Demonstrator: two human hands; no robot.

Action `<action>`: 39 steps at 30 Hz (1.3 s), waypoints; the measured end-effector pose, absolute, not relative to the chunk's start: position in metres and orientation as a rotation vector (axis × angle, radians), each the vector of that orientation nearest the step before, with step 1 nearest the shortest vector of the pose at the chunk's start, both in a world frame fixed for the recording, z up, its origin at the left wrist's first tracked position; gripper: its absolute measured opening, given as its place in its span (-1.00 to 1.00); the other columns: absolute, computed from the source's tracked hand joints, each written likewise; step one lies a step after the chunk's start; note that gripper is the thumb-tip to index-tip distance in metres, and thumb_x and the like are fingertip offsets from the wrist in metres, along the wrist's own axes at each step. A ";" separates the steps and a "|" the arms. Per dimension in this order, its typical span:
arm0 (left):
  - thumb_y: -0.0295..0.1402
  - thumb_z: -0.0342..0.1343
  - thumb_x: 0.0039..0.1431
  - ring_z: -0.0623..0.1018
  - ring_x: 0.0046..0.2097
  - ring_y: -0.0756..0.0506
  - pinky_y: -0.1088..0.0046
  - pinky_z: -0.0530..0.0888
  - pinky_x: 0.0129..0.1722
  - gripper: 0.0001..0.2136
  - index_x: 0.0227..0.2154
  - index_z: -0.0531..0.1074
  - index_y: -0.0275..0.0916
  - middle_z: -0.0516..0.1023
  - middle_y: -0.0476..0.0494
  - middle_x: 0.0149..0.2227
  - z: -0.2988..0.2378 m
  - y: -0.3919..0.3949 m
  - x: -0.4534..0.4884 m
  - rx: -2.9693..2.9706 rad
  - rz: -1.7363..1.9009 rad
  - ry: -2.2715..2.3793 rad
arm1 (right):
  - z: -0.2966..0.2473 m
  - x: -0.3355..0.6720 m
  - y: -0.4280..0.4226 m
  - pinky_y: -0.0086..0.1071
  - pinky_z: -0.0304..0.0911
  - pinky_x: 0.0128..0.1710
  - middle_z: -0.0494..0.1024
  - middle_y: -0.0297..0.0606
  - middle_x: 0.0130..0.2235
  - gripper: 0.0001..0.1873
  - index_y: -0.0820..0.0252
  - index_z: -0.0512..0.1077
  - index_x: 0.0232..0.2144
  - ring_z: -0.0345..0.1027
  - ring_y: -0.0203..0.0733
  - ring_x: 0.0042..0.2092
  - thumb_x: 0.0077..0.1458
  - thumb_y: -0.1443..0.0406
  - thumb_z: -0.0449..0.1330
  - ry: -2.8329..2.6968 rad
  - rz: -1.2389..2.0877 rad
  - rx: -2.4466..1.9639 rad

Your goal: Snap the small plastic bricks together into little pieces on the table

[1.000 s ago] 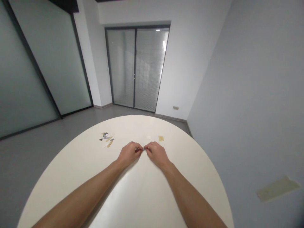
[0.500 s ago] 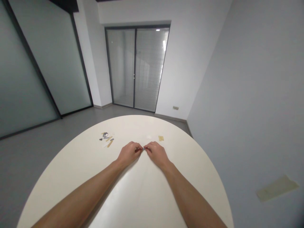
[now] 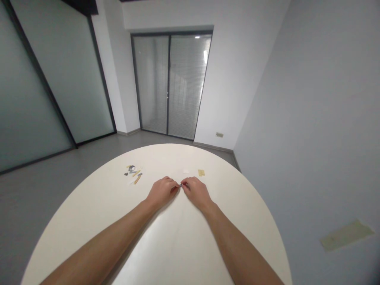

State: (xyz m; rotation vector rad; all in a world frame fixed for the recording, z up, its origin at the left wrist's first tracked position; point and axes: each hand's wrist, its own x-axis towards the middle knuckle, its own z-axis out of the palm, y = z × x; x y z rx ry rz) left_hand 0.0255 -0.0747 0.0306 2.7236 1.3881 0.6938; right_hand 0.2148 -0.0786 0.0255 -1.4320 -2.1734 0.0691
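Live from the table: L hand (image 3: 162,192) and R hand (image 3: 196,193) meet at the centre, knuckles up, fingers curled inward, both clenched in a tight pinch. Btw them sits a tiny silvery piece (image 3: 180,185), mostly buried by the fingertips (image 3: 183,183). Its long axis looks to run approx 9-to-3 across the gap, but which end points where, can't tell: too small. Material looks like metal, not confirmed. It's held up off the tabletop, at the near side of the parts, w/ nothing else visible in the grip.

Round white table (image 3: 178,245), smooth, glossy, a soft shine toward 6 o'clock. At 10 o'clock from the hands, well apart from them, a loose cluster: thin gold strips (image 3: 137,180), flat and narrow, lying diagonally; a grey piece (image 3: 131,169) w/ a dark bit beside it; a pale paper strip (image 3: 131,181) just below. At 1 o'clock, a small white square (image 3: 185,171), and just further right a tan ribbed square (image 3: 201,172).

Beyond the table's 12 o'clock edge: grey floor (image 3: 38,190), glass double door w/ slatted blinds (image 3: 169,85), frosted glass partition (image 3: 56,79) at 10 o'clock, pale grey wall (image 3: 297,99) at 3 o'clock.
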 end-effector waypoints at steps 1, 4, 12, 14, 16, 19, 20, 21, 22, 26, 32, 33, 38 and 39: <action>-0.38 0.01 0.28 0.51 -0.11 -0.13 0.39 0.41 -0.18 -0.78 -0.21 0.58 -0.09 0.64 -0.06 -0.23 0.031 -0.075 0.026 2.744 0.688 1.390 | 0.026 0.215 -0.079 -0.39 0.24 -0.09 0.59 -0.29 -0.18 -0.83 0.07 0.50 -0.18 0.39 -0.21 -0.08 0.23 0.31 0.12 -2.175 0.069 -1.439; -0.40 0.00 0.28 0.51 -0.13 -0.14 0.37 0.42 -0.18 -0.78 -0.25 0.58 -0.12 0.63 -0.09 -0.24 0.032 -0.075 0.026 2.769 0.681 1.429 | 0.027 0.214 -0.079 -0.39 0.23 -0.09 0.58 -0.29 -0.18 -0.83 0.07 0.50 -0.18 0.38 -0.21 -0.08 0.24 0.29 0.11 -2.177 0.079 -1.451; -0.34 -0.08 0.32 0.48 -0.11 -0.17 0.32 0.42 -0.14 -0.73 -0.28 0.55 -0.17 0.60 -0.17 -0.24 0.034 -0.077 0.027 2.753 0.682 1.536 | 0.028 0.214 -0.080 -0.38 0.23 -0.09 0.58 -0.31 -0.17 -0.83 0.08 0.50 -0.20 0.38 -0.21 -0.08 0.25 0.30 0.10 -2.195 0.061 -1.444; -0.32 -0.12 0.34 0.47 -0.08 -0.19 0.29 0.42 -0.09 -0.70 -0.22 0.54 -0.17 0.59 -0.19 -0.20 0.032 -0.076 0.027 2.736 0.702 1.537 | 0.029 0.213 -0.081 -0.38 0.23 -0.08 0.58 -0.30 -0.17 -0.83 0.08 0.50 -0.20 0.38 -0.21 -0.07 0.26 0.30 0.09 -2.206 0.058 -1.448; -0.33 -0.14 0.35 0.46 -0.04 -0.20 0.25 0.41 -0.03 -0.69 -0.11 0.52 -0.19 0.57 -0.22 -0.13 0.029 -0.074 0.026 2.716 0.715 1.540 | 0.029 0.213 -0.081 -0.38 0.23 -0.07 0.58 -0.28 -0.16 -0.82 0.08 0.51 -0.20 0.37 -0.20 -0.06 0.27 0.30 0.09 -2.211 0.059 -1.459; -0.37 -0.11 0.30 0.41 0.06 -0.21 0.22 0.38 0.05 -0.68 0.01 0.46 -0.22 0.50 -0.26 0.00 0.025 -0.070 0.025 2.695 0.712 1.553 | 0.029 0.213 -0.081 -0.38 0.23 -0.06 0.58 -0.27 -0.15 -0.81 0.09 0.51 -0.20 0.37 -0.20 -0.05 0.27 0.29 0.08 -2.215 0.054 -1.456; -0.39 -0.10 0.28 0.38 0.09 -0.21 0.22 0.37 0.07 -0.67 0.03 0.44 -0.23 0.47 -0.27 0.05 0.024 -0.070 0.024 2.696 0.714 1.553 | 0.029 0.212 -0.081 -0.38 0.23 -0.06 0.58 -0.27 -0.15 -0.81 0.09 0.51 -0.20 0.37 -0.20 -0.05 0.27 0.30 0.08 -2.215 0.052 -1.448; -0.41 -0.09 0.26 0.36 0.12 -0.22 0.22 0.36 0.09 -0.66 0.04 0.43 -0.25 0.43 -0.28 0.08 0.023 -0.069 0.023 2.703 0.720 1.550 | 0.029 0.212 -0.081 -0.38 0.23 -0.05 0.58 -0.27 -0.15 -0.81 0.10 0.51 -0.21 0.37 -0.20 -0.06 0.27 0.30 0.08 -2.215 0.050 -1.438; -0.43 -0.07 0.24 0.33 0.15 -0.22 0.22 0.35 0.10 -0.65 0.04 0.42 -0.26 0.40 -0.29 0.11 0.023 -0.069 0.023 2.712 0.727 1.545 | 0.028 0.212 -0.081 -0.38 0.22 -0.05 0.58 -0.27 -0.15 -0.81 0.10 0.51 -0.21 0.37 -0.20 -0.06 0.27 0.30 0.08 -2.215 0.049 -1.430; -0.44 -0.05 0.20 0.34 0.13 -0.23 0.20 0.34 0.12 -0.62 0.07 0.39 -0.27 0.40 -0.29 0.10 0.025 -0.070 0.023 2.728 0.784 1.554 | 0.028 0.212 -0.081 -0.38 0.21 -0.04 0.58 -0.27 -0.15 -0.81 0.11 0.51 -0.22 0.37 -0.20 -0.06 0.27 0.30 0.08 -2.215 0.052 -1.419; -0.40 -0.07 0.24 0.40 0.06 -0.23 0.18 0.34 0.10 -0.70 -0.03 0.45 -0.26 0.52 -0.26 -0.01 0.029 -0.071 0.025 2.752 0.806 1.555 | 0.030 0.211 -0.081 -0.38 0.22 -0.05 0.58 -0.27 -0.16 -0.82 0.11 0.51 -0.23 0.37 -0.20 -0.07 0.27 0.30 0.09 -2.214 0.045 -1.430; -0.40 -0.07 0.24 0.40 0.07 -0.23 0.17 0.34 0.10 -0.70 -0.03 0.46 -0.26 0.52 -0.26 -0.02 0.029 -0.072 0.025 2.760 0.791 1.555 | 0.030 0.211 -0.081 -0.38 0.22 -0.05 0.58 -0.26 -0.16 -0.82 0.11 0.51 -0.23 0.37 -0.20 -0.07 0.27 0.30 0.09 -2.216 0.046 -1.435; -0.42 -0.05 0.22 0.36 0.13 -0.24 0.17 0.31 0.14 -0.69 -0.03 0.46 -0.24 0.49 -0.24 0.06 0.028 -0.072 0.024 2.764 0.728 1.544 | 0.030 0.211 -0.081 -0.38 0.22 -0.07 0.58 -0.27 -0.17 -0.81 0.11 0.52 -0.23 0.37 -0.20 -0.08 0.28 0.29 0.08 -2.215 0.033 -1.425; -0.42 -0.04 0.21 0.35 0.14 -0.24 0.18 0.31 0.15 -0.69 -0.03 0.46 -0.23 0.48 -0.24 0.08 0.028 -0.072 0.024 2.758 0.721 1.540 | 0.029 0.211 -0.081 -0.38 0.22 -0.07 0.58 -0.27 -0.17 -0.81 0.11 0.52 -0.23 0.37 -0.20 -0.08 0.28 0.29 0.08 -2.214 0.032 -1.426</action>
